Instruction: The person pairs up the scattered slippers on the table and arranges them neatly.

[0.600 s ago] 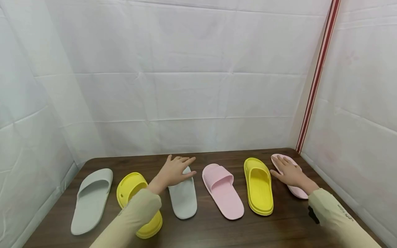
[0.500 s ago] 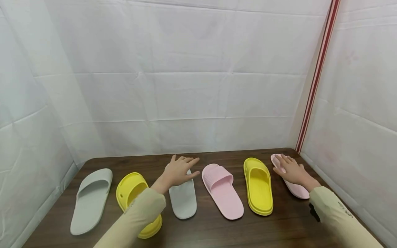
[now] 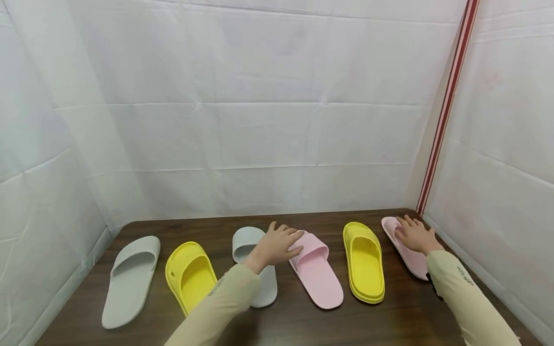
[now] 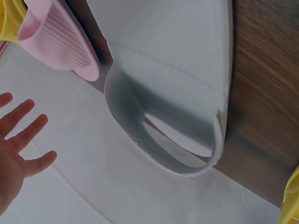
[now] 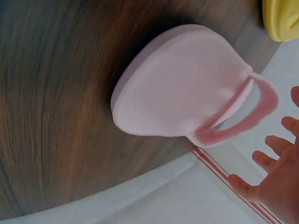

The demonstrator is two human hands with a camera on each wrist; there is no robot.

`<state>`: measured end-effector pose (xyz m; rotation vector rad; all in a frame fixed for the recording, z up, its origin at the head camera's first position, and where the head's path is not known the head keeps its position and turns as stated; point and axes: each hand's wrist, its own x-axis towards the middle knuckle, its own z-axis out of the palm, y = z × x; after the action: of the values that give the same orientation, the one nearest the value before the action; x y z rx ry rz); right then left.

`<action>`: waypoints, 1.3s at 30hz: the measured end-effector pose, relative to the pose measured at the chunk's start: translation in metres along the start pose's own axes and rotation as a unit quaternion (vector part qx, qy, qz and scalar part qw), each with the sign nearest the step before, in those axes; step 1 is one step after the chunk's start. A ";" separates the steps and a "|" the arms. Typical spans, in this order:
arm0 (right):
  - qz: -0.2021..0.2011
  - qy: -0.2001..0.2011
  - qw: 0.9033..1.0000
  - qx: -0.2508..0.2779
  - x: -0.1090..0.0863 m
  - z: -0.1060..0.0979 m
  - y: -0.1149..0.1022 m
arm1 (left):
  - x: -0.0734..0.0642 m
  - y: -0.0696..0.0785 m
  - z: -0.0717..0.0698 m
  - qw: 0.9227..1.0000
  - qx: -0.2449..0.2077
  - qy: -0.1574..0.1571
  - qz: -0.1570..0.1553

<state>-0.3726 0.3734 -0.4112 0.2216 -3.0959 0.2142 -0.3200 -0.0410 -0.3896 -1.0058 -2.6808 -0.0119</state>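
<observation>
My left hand, fingers spread, is over the table between the middle grey slipper and a pink slipper, overlapping the pink one's strap in the head view. The grey slipper fills much of the left wrist view, its strap arching beside the hand. At the far right, my right hand hovers with loose, extended fingers by the strap of another pink slipper. In the right wrist view that slipper lies apart from the fingertips. Neither hand grips anything.
A yellow slipper lies between the two pink ones. Farther left are a yellow slipper with side holes, partly behind my left sleeve, and a grey slipper. White cloth walls enclose the dark wooden table.
My left hand has moved right, from over the middle grey slipper toward the pink slipper beside it. My right hand has shifted slightly right. The slippers stay in place.
</observation>
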 end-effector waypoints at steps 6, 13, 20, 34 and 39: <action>0.009 -0.001 1.000 -0.001 0.002 0.009 0.001 | 0.008 0.010 0.006 1.000 0.017 0.011 0.024; 0.028 -0.008 1.000 0.003 0.001 0.013 -0.004 | 0.013 0.022 0.013 0.998 0.046 0.006 0.044; 0.033 0.008 0.999 -0.006 0.000 0.016 -0.005 | 0.014 0.030 0.022 0.993 0.089 0.012 0.074; 0.006 0.043 0.999 -0.024 -0.008 0.011 -0.002 | 0.010 0.035 0.027 0.990 0.119 0.016 0.072; -0.007 0.034 0.998 -0.042 -0.011 0.005 0.002 | 0.009 0.037 0.027 0.992 0.112 -0.018 0.055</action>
<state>-0.3620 0.3760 -0.4171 0.2288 -3.0257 0.0890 -0.3101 -0.0044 -0.4165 -1.0865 -2.5827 0.3252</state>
